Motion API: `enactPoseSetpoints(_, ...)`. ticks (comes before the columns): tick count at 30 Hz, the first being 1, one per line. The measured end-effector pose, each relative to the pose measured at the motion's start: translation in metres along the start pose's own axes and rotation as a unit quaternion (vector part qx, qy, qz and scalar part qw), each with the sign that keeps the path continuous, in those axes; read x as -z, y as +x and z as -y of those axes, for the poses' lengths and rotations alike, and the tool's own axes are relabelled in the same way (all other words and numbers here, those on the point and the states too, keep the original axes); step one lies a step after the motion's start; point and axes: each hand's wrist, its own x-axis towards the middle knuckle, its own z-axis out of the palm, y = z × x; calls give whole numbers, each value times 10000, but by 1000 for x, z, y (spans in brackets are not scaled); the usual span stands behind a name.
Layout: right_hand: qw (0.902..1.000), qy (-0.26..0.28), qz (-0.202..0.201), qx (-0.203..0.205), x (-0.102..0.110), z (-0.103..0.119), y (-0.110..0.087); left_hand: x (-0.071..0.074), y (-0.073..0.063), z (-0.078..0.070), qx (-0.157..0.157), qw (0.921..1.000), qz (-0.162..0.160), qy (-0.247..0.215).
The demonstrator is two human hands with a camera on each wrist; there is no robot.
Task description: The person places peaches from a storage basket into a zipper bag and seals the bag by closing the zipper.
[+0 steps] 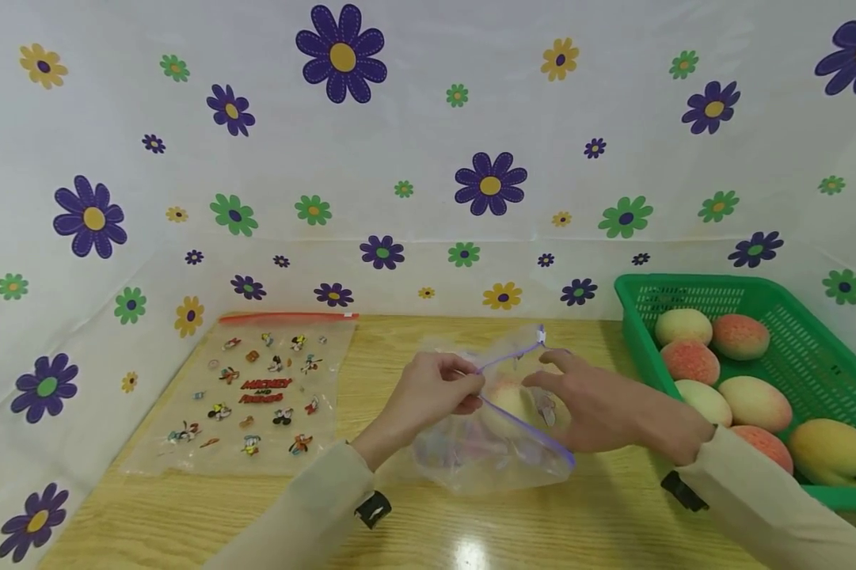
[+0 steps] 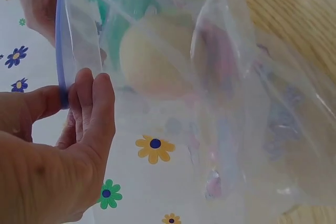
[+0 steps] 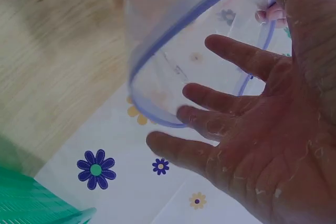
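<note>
A clear zip bag (image 1: 492, 463) with a purple zip edge stands with its mouth spread over the table. My left hand (image 1: 428, 396) pinches the zip edge at the left side of the mouth, thumb against fingers. Through the plastic shows a pale round fruit, like a peach (image 2: 157, 56), lying inside the bag. At the right side of the mouth is my right hand (image 1: 606, 404), its fingers (image 3: 231, 53) extended and spread, with nothing in its palm. Those fingertips reach across the bag's opening in the right wrist view.
A green basket (image 1: 691, 283) on the right holds several peaches (image 1: 755, 402) and a yellow mango-like fruit (image 1: 837, 451). Flat on the left lies a second clear bag (image 1: 267, 416), with a red zip and cartoon prints. Behind the wooden table (image 1: 428, 530) hangs a flowered sheet (image 1: 413, 127).
</note>
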Motion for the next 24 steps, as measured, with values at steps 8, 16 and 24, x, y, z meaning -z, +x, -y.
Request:
enactPoseSetpoints(8, 9979, -527, 98, -362, 14, 5, -8, 2, -3, -8, -102, 9968, 182, -770)
enactPoseSetpoints(16, 9993, -356, -121, -59, 26, 3, -8, 4, -1, -12, 101, 9921, 166, -1242)
enactPoseSetpoints(24, 9937, 255, -1093, 32, 39, -22, -25, 1, 2, -5, 252, 9873, 53, -1570)
